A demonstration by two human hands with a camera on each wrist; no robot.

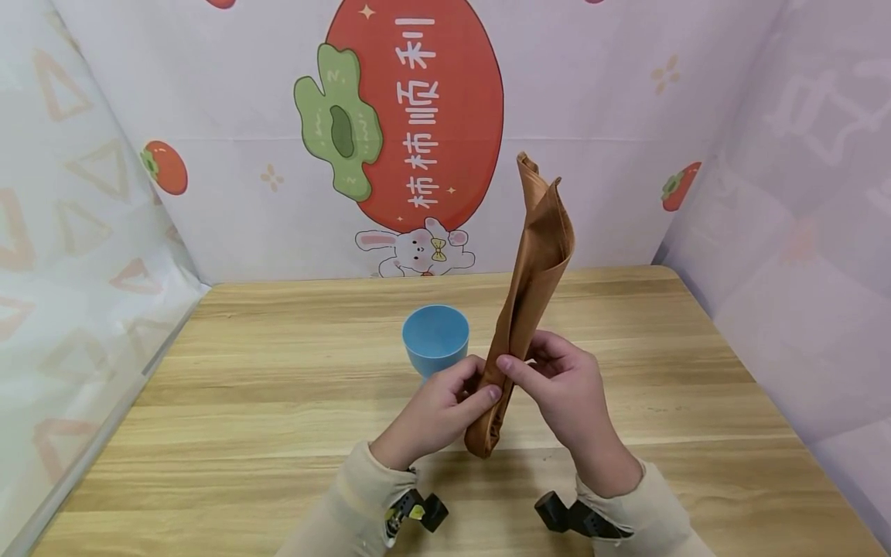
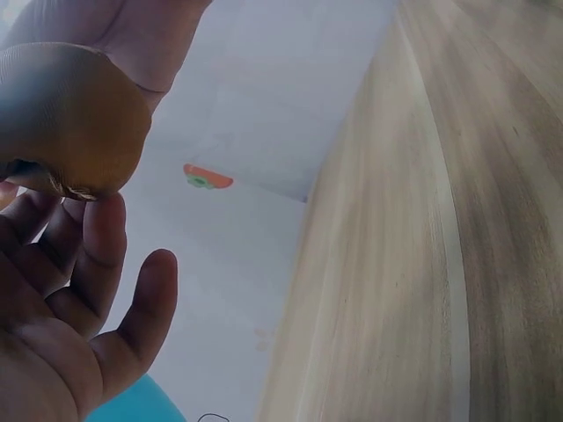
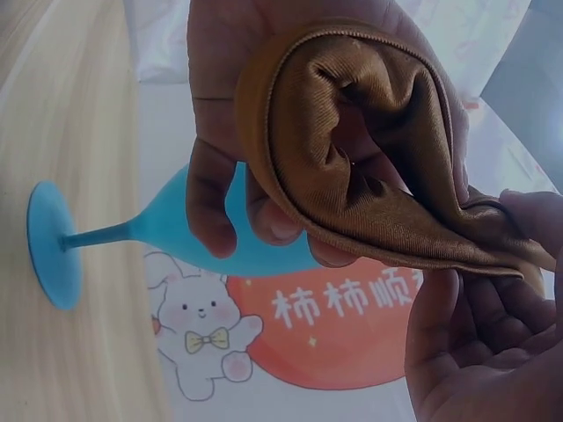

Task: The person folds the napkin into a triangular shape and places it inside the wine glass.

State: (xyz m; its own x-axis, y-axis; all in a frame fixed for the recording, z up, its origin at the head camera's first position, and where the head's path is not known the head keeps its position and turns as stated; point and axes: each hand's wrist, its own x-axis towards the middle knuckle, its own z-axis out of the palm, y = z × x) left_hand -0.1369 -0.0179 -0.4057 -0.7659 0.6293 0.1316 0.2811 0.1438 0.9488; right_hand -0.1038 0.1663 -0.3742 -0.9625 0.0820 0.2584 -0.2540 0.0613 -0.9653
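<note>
A brown cloth napkin point(image 1: 532, 286), folded into a long loose roll, stands tilted above the table between my two hands. My left hand point(image 1: 438, 410) pinches its lower part, thumb in front and the other fingers mostly hidden behind. Slightly higher, my right hand point(image 1: 567, 391) pinches the right side, its thumb lying across the front layer. In the right wrist view, the lower end of the napkin point(image 3: 281, 149) shows as a hollow loop with bunched folds inside. A blue goblet point(image 1: 435, 344) stands upright just beyond my left hand; its thin stem and round foot point(image 3: 53, 246) show from the side.
The wooden table point(image 1: 278, 363) extends on both sides of the hands. A white printed cloth backdrop point(image 1: 578, 100) hangs behind its far edge, and patterned sheets flank it left and right. Dark wrist cameras point(image 1: 435, 510) are strapped over the sleeves.
</note>
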